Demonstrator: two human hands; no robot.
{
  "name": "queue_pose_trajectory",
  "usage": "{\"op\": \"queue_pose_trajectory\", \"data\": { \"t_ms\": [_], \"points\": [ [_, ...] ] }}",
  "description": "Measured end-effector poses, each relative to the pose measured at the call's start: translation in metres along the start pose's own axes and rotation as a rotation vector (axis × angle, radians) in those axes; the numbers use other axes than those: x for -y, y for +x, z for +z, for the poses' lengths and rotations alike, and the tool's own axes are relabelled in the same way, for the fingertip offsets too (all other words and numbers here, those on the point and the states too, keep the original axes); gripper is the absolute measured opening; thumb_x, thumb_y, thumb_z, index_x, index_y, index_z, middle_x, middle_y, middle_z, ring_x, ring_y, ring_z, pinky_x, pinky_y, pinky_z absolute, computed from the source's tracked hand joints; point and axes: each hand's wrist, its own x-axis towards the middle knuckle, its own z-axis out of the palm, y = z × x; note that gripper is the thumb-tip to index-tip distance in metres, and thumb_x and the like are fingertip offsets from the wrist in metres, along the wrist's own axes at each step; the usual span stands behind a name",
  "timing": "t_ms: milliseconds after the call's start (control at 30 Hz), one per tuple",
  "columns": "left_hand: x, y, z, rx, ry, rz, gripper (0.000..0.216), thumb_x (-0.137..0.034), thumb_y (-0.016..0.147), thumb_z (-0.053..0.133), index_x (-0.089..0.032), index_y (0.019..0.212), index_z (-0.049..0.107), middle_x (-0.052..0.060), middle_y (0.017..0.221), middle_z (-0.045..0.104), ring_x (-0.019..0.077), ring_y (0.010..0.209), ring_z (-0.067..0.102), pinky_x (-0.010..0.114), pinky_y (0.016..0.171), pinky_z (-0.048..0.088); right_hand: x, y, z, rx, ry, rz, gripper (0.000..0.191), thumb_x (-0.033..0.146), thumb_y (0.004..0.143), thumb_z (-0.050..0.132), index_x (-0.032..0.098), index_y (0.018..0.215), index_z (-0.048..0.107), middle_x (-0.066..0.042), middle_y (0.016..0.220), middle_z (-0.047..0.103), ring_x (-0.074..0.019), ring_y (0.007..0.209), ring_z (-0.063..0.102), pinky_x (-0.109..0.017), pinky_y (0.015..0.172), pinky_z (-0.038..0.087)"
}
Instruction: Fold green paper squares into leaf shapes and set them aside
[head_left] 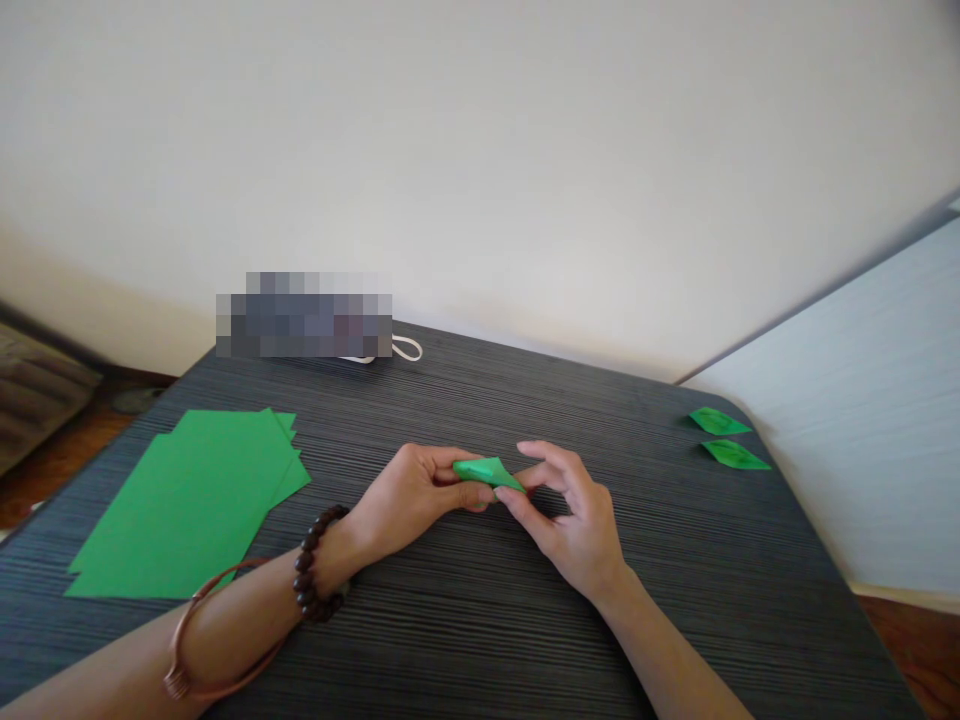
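Note:
A small folded piece of green paper (486, 471) is held between both hands just above the dark striped table (465, 620). My left hand (416, 495) is closed around its left end, with a bead bracelet and a copper bangle on that wrist. My right hand (574, 515) pinches the paper's right tip between thumb and forefinger, the other fingers curled loosely.
A stack of green paper sheets (191, 500) lies at the left of the table. Two folded green pieces (718, 421) (735, 455) rest near the right edge. A blurred object with a white loop (405, 348) sits at the back edge, against a pale wall.

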Motion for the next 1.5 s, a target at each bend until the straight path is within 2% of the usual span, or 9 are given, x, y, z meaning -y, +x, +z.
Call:
{"op": "queue_pose_trajectory", "data": {
  "t_ms": [200, 533, 667, 833, 967, 1067, 1167, 1267, 1500],
  "points": [
    [-0.002, 0.000, -0.001, 0.018, -0.071, -0.014, 0.021, -0.019, 0.070, 0.071, -0.019, 0.091, 0.073, 0.001, 0.082, 0.074, 0.0154, 0.076, 0.066, 0.025, 0.074, 0.050, 0.004, 0.006, -0.006, 0.095, -0.051, 0.017, 0.009, 0.028, 0.080, 0.062, 0.019, 0.080, 0.062, 0.001, 0.066, 0.063, -0.0116, 0.058, 0.059, -0.024, 0.058, 0.047],
    [-0.009, 0.000, -0.003, 0.043, -0.055, -0.056, 0.014, -0.015, 0.069, 0.070, -0.017, 0.082, 0.074, -0.001, 0.076, 0.074, 0.0119, 0.070, 0.065, 0.022, 0.072, 0.050, 0.003, 0.004, -0.004, 0.073, -0.014, 0.039, 0.016, 0.027, 0.079, 0.065, 0.017, 0.068, 0.061, 0.000, 0.061, 0.062, -0.0105, 0.054, 0.055, -0.022, 0.053, 0.042],
    [-0.011, -0.002, -0.003, 0.027, 0.016, -0.024, 0.007, -0.015, 0.070, 0.068, -0.017, 0.073, 0.073, -0.002, 0.070, 0.072, 0.0117, 0.067, 0.064, 0.021, 0.068, 0.049, 0.002, 0.004, -0.005, 0.099, 0.040, 0.079, 0.019, 0.031, 0.076, 0.068, 0.017, 0.065, 0.060, 0.001, 0.058, 0.059, -0.0101, 0.052, 0.051, -0.023, 0.052, 0.039],
    [-0.012, -0.002, -0.005, 0.098, 0.083, -0.004, 0.007, -0.021, 0.072, 0.069, -0.015, 0.072, 0.072, -0.002, 0.070, 0.072, 0.0099, 0.064, 0.062, 0.018, 0.063, 0.046, 0.000, 0.005, -0.008, 0.164, 0.135, 0.078, 0.025, 0.028, 0.077, 0.067, 0.018, 0.059, 0.053, 0.003, 0.056, 0.053, -0.0093, 0.052, 0.048, -0.023, 0.052, 0.037],
    [-0.011, -0.002, -0.004, 0.154, 0.028, -0.019, 0.013, -0.024, 0.072, 0.069, -0.014, 0.080, 0.071, 0.001, 0.075, 0.072, 0.0112, 0.068, 0.064, 0.020, 0.065, 0.050, -0.002, 0.005, -0.008, 0.194, 0.156, 0.071, 0.022, 0.025, 0.080, 0.062, 0.018, 0.063, 0.050, 0.003, 0.058, 0.049, -0.0089, 0.053, 0.045, -0.023, 0.052, 0.038],
    [-0.009, -0.002, -0.002, 0.103, 0.006, -0.046, 0.018, -0.026, 0.071, 0.070, -0.013, 0.084, 0.069, 0.002, 0.075, 0.073, 0.0130, 0.070, 0.066, 0.022, 0.065, 0.052, -0.002, 0.004, -0.005, 0.070, 0.075, -0.021, 0.008, 0.020, 0.079, 0.062, 0.020, 0.085, 0.056, 0.002, 0.068, 0.050, -0.0098, 0.058, 0.047, -0.024, 0.053, 0.041],
    [-0.006, -0.002, 0.000, 0.032, 0.059, -0.028, 0.017, -0.026, 0.072, 0.069, -0.013, 0.082, 0.069, 0.001, 0.074, 0.073, 0.0128, 0.069, 0.066, 0.021, 0.065, 0.052, 0.000, 0.002, -0.003, -0.062, -0.096, -0.222, 0.030, 0.015, 0.076, 0.066, 0.023, 0.104, 0.057, -0.001, 0.080, 0.051, -0.0108, 0.065, 0.050, -0.025, 0.056, 0.044],
    [-0.004, -0.002, 0.001, -0.022, 0.143, 0.019, 0.015, -0.026, 0.074, 0.067, -0.015, 0.083, 0.070, 0.000, 0.073, 0.072, 0.0122, 0.069, 0.065, 0.020, 0.065, 0.050, 0.002, 0.001, -0.001, -0.120, -0.246, -0.336, 0.028, 0.013, 0.076, 0.066, 0.025, 0.101, 0.061, -0.001, 0.079, 0.050, -0.0111, 0.066, 0.049, -0.025, 0.055, 0.043],
    [0.001, -0.003, 0.000, -0.079, 0.274, 0.111, 0.017, -0.025, 0.075, 0.066, -0.019, 0.088, 0.073, -0.002, 0.077, 0.073, 0.0147, 0.074, 0.066, 0.020, 0.067, 0.048, 0.003, -0.002, 0.000, -0.124, -0.271, -0.349, 0.024, 0.011, 0.077, 0.065, 0.023, 0.098, 0.063, 0.000, 0.077, 0.051, -0.0093, 0.063, 0.049, -0.023, 0.053, 0.042]
  ]
}}
